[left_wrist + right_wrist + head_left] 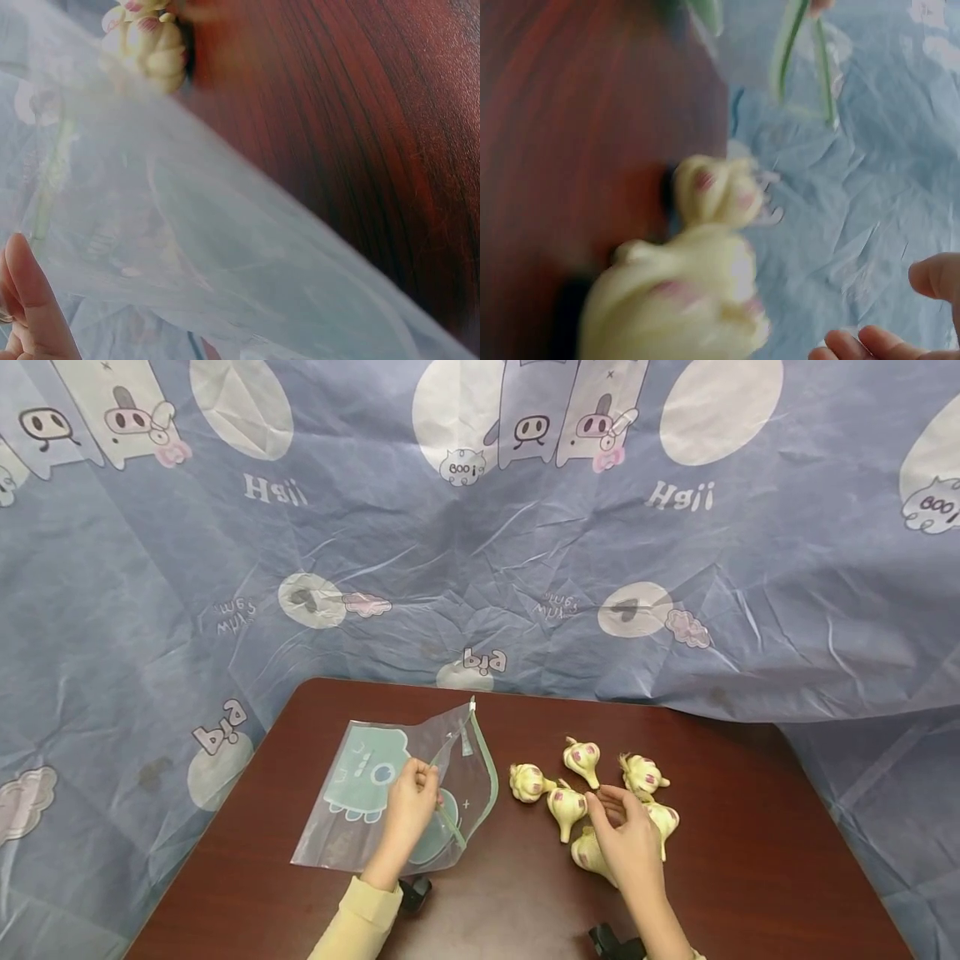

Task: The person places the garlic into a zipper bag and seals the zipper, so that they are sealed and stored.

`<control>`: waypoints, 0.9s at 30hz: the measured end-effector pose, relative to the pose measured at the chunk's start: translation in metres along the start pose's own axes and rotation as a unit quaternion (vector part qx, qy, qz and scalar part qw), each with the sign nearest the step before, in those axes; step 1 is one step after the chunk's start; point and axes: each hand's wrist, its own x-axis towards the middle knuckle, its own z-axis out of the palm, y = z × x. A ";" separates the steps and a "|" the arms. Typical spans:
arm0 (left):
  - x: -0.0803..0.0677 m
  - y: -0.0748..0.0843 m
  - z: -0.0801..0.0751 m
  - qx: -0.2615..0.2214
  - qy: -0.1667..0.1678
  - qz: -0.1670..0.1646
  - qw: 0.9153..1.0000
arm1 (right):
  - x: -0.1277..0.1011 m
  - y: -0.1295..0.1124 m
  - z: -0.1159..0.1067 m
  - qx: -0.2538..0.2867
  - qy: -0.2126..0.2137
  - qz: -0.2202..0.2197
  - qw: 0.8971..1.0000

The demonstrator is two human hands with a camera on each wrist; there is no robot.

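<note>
My left hand [412, 797] pinches the near edge of a clear zip bag [315, 839] by its green-trimmed mouth, which gapes toward the right. A pale green cartoon creature is printed on the bag. In the left wrist view the bag's film [247, 225] spreads across in front of the thumb [37, 307]. My right hand [630, 835] hovers over a cluster of several garlic bulbs [567, 810], thumb and fingers apart with nothing between them. It hides part of the bulbs under it. Blurred garlic bulbs [671, 300] lie left of the fingertips [881, 341] in the right wrist view.
The dark red-brown table [517, 910] has a rounded far corner at left. A blue cartoon-printed cloth [465, 568] hangs behind and at both sides, meeting the table's far edge. Black wrist-camera mounts [615, 943] show by the forearms.
</note>
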 end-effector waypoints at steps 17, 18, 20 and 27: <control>0.000 -0.004 -0.002 0.001 -0.008 -0.008 1.000 | -0.020 0.054 0.012 -0.054 -0.137 0.054 0.988; 0.000 -0.004 -0.002 0.001 -0.008 -0.008 1.000 | -0.020 0.055 0.013 -0.056 -0.134 0.049 0.988; 0.000 -0.004 -0.002 0.000 -0.007 -0.009 1.000 | -0.022 0.056 0.014 -0.060 -0.128 0.040 0.989; 0.001 -0.005 0.000 -0.008 -0.005 -0.011 1.000 | -0.023 0.060 0.018 -0.058 -0.104 0.038 0.992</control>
